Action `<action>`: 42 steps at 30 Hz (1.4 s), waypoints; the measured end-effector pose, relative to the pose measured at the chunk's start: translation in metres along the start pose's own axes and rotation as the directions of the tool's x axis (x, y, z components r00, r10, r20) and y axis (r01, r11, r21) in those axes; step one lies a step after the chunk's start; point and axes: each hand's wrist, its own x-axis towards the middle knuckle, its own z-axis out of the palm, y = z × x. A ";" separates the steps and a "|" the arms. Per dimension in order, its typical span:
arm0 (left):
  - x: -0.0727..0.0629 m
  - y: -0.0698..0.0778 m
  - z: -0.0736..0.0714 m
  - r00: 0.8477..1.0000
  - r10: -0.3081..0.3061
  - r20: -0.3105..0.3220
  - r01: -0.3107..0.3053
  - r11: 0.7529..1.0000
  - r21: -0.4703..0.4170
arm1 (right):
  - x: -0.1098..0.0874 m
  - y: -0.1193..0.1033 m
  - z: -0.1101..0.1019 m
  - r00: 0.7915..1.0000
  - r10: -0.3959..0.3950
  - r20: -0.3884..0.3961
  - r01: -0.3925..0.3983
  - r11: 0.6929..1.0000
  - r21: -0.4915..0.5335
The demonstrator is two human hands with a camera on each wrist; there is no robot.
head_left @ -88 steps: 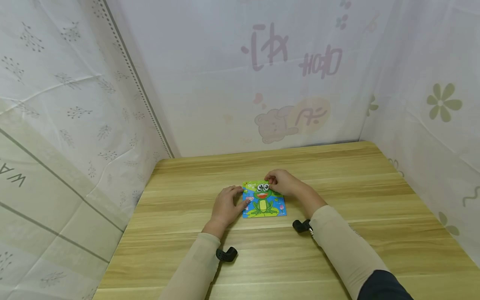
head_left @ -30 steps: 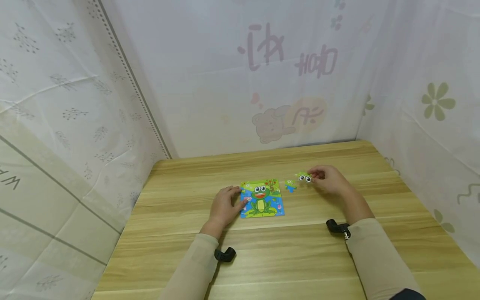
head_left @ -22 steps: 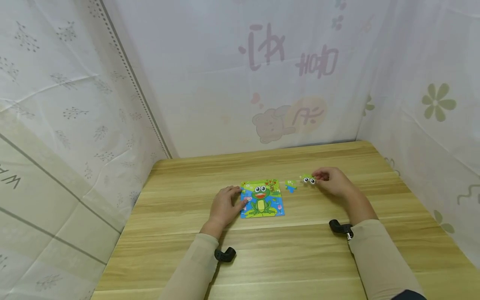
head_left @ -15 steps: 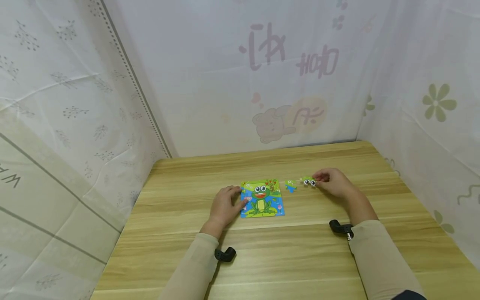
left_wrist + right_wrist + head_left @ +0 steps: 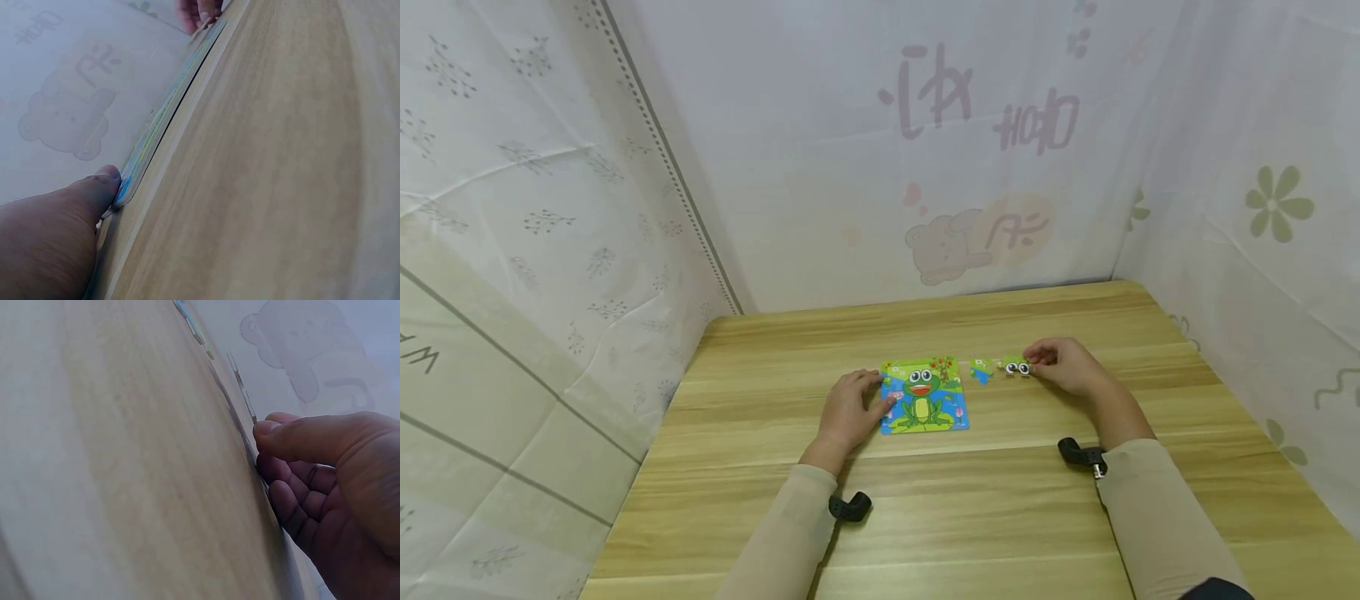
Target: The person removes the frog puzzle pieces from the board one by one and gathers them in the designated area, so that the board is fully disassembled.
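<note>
A square frog jigsaw puzzle (image 5: pixel 923 395) lies flat on the wooden table. At its left side rests my left hand (image 5: pixel 847 414), with the thumb on the puzzle's edge and the fingertips by its upper left corner. Seen in the left wrist view, the thumb (image 5: pixel 94 190) touches the near corner; the other fingers are hidden there. To the right, my right hand (image 5: pixel 1067 367) pinches a jigsaw piece (image 5: pixel 1017 367) with two big frog eyes between thumb and fingertips. In the right wrist view the piece (image 5: pixel 244 390) shows edge-on, above the tabletop.
Between the puzzle and the right hand lies a loose green and blue jigsaw piece (image 5: pixel 981 371). Printed cloth (image 5: pixel 820 167) hangs behind the table (image 5: pixel 925 517) and along both sides. A black wrist camera (image 5: pixel 851 507) sits on the left sleeve, another on the right.
My right hand has moved from the puzzle's top right corner off to the right, now with the eyes piece, which has lowered and tilted lately. The left hand has stayed put.
</note>
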 end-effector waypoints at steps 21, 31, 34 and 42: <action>0.001 0.000 0.000 1.000 -0.008 -0.002 0.008 1.000 0.000 | 0.002 0.003 0.003 1.000 0.008 -0.008 -0.008 1.000 -0.005; 0.002 0.000 0.001 1.000 -0.010 0.002 0.010 1.000 -0.004 | 0.000 0.003 0.000 1.000 0.007 -0.004 -0.007 1.000 0.006; 0.002 0.000 0.001 1.000 -0.007 0.002 0.007 1.000 0.002 | 0.000 0.002 -0.001 1.000 0.020 -0.006 -0.020 1.000 0.007; 0.003 -0.001 0.001 1.000 0.001 0.003 -0.001 1.000 0.004 | 0.000 -0.001 -0.002 1.000 0.020 -0.015 -0.020 1.000 0.014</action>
